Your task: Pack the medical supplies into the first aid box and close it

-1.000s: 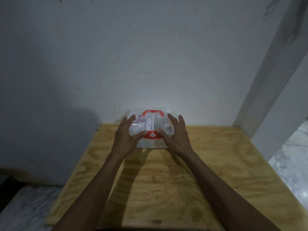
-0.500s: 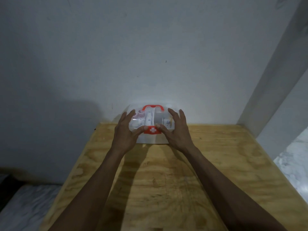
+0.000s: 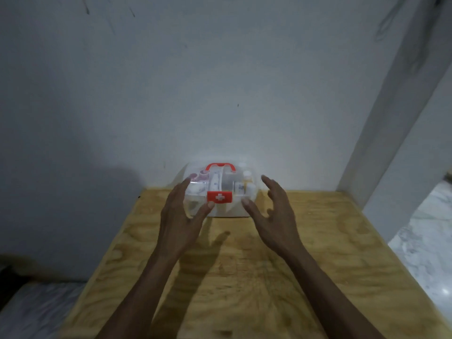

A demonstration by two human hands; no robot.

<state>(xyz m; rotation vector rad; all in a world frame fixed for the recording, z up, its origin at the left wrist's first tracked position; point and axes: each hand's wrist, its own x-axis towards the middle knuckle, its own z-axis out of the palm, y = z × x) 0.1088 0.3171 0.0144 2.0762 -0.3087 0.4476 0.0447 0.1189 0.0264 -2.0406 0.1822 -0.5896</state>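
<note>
Clear plastic first aid box with red handle and red cross latch (image 3: 220,192) sits at the far edge of the bare plywood table (image 3: 244,265), against the grey wall (image 3: 220,81). Lid looks down, supplies visible inside through the shell. No loose supplies on the table, so packing looks done.

Left hand (image 3: 181,216): fingers spread, holding nothing, thumb tip just at the red latch (image 3: 219,197); can't tell if it's touching. Right hand (image 3: 271,214): open, empty, just beside the box's right end.

Handling guess: light, rigid thin shell, smooth, so slippery on the sides. Contents may rattle. Best hold is the red handle (image 3: 220,166) on top, or both palms on the ends.
</note>
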